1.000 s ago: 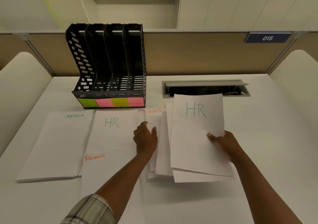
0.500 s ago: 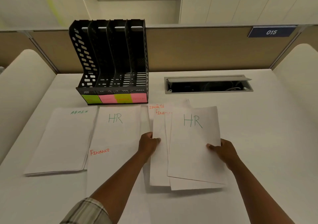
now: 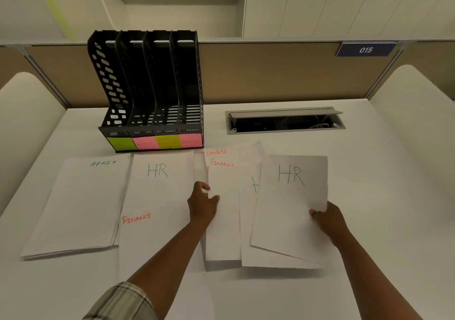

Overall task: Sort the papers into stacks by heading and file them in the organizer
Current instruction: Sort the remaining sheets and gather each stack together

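A black four-slot organizer stands at the back left, with green and pink labels on its front. In front of it lie an ADMIN stack, an HR sheet and a FINANCE sheet. My left hand pinches the left edge of a FINANCE sheet, which lies over a SPORTS sheet. My right hand holds the right edge of a raised HR sheet. Another sheet shows beneath it.
An open cable hatch is set into the white desk at the back right. A tan partition with a 015 plate closes the back. Curved white dividers rise at both sides.
My right hand moved the HR sheet to the right, uncovering the sheet below. My left hand took hold of the FINANCE sheet's edge. The camera tilted slightly.
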`<action>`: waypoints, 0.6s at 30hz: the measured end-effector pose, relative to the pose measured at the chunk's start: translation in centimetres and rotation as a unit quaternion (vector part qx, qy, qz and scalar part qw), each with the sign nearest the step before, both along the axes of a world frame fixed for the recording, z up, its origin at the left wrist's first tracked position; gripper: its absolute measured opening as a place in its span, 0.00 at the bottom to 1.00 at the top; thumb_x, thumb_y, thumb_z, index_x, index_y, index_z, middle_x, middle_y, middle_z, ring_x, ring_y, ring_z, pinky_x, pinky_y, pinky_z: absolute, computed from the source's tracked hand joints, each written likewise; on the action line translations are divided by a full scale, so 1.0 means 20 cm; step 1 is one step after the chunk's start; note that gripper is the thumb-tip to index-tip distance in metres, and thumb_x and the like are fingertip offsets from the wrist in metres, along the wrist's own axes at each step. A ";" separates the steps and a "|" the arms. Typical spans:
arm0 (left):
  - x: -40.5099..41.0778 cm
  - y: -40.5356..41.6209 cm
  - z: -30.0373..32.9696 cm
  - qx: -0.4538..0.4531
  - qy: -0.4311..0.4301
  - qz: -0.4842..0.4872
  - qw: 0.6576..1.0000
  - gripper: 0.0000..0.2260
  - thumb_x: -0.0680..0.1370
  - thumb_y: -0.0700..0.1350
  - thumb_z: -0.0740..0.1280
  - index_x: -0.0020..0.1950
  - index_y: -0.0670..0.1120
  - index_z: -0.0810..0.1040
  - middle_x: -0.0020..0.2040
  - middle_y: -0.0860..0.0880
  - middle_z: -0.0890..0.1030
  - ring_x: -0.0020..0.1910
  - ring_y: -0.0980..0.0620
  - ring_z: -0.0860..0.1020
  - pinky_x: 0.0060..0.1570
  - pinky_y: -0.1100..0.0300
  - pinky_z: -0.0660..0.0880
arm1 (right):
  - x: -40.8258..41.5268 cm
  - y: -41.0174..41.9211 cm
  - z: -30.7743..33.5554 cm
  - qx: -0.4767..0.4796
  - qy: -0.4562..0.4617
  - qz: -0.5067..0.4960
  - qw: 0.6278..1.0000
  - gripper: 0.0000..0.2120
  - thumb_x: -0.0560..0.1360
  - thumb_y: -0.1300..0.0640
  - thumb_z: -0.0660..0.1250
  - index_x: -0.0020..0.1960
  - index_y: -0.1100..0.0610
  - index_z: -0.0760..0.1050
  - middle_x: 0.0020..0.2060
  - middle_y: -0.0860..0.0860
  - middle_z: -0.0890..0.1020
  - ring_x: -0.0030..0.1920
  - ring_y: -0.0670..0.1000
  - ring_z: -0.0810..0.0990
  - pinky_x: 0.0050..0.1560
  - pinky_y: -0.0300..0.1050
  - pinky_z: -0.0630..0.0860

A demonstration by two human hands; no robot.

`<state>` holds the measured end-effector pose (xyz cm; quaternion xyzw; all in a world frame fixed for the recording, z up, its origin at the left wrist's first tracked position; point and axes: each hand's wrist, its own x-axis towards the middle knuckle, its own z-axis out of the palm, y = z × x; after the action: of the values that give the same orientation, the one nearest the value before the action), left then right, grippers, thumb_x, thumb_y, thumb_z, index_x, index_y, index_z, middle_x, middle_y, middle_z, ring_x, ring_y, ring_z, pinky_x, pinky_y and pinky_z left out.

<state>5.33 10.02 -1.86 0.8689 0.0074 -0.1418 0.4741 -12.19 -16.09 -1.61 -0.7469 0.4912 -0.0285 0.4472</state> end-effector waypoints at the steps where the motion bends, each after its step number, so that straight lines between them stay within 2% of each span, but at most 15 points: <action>1: 0.00 0.00 0.00 0.010 -0.013 -0.006 1.000 0.08 0.73 0.37 0.70 0.49 0.43 0.74 0.45 0.46 0.79 0.45 0.47 0.78 0.45 0.61 0.72 | -0.01 0.00 0.00 0.006 -0.007 -0.007 1.000 0.17 0.74 0.64 0.65 0.62 0.63 0.74 0.52 0.59 0.80 0.51 0.60 0.78 0.50 0.48 0.72; 2: 0.00 0.00 -0.01 0.012 -0.022 -0.010 1.000 0.04 0.74 0.35 0.69 0.47 0.42 0.78 0.46 0.45 0.81 0.47 0.47 0.79 0.48 0.60 0.74 | -0.02 0.00 0.01 0.013 -0.013 -0.015 1.000 0.16 0.74 0.64 0.65 0.62 0.63 0.74 0.50 0.58 0.79 0.50 0.59 0.77 0.49 0.48 0.72; 5: 0.02 -0.02 0.00 -0.009 -0.011 0.009 1.000 0.08 0.75 0.33 0.65 0.47 0.41 0.83 0.50 0.45 0.83 0.51 0.49 0.79 0.54 0.62 0.73 | -0.05 -0.01 0.02 0.031 -0.030 -0.041 0.998 0.14 0.75 0.66 0.64 0.60 0.64 0.75 0.48 0.58 0.79 0.47 0.59 0.76 0.48 0.48 0.71; 8: 0.08 -0.04 0.01 -0.032 -0.005 0.024 0.999 0.09 0.76 0.33 0.64 0.50 0.41 0.83 0.53 0.44 0.83 0.56 0.48 0.79 0.56 0.64 0.70 | -0.06 -0.02 0.03 0.052 -0.049 -0.065 0.995 0.14 0.75 0.66 0.65 0.60 0.65 0.75 0.48 0.59 0.79 0.46 0.59 0.76 0.46 0.48 0.70; 14: 0.15 -0.11 -0.01 -0.018 0.001 -0.005 1.000 0.13 0.75 0.30 0.62 0.55 0.39 0.81 0.57 0.42 0.81 0.60 0.45 0.78 0.61 0.61 0.70 | -0.08 -0.02 0.03 0.051 -0.053 -0.066 0.995 0.17 0.76 0.64 0.65 0.64 0.63 0.73 0.55 0.60 0.79 0.52 0.60 0.77 0.52 0.49 0.71; 18: 0.12 -0.11 0.01 -0.029 0.006 -0.006 1.000 0.13 0.73 0.30 0.63 0.55 0.39 0.81 0.57 0.43 0.82 0.59 0.46 0.78 0.58 0.66 0.69 | -0.11 -0.04 0.01 0.049 -0.032 -0.070 0.996 0.17 0.75 0.65 0.65 0.64 0.65 0.73 0.55 0.62 0.79 0.51 0.60 0.76 0.50 0.49 0.70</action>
<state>7.63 7.91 -1.64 0.8543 0.0011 -0.1499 0.4978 -14.34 -16.82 -1.32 -0.6862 0.5290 -0.0592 0.4957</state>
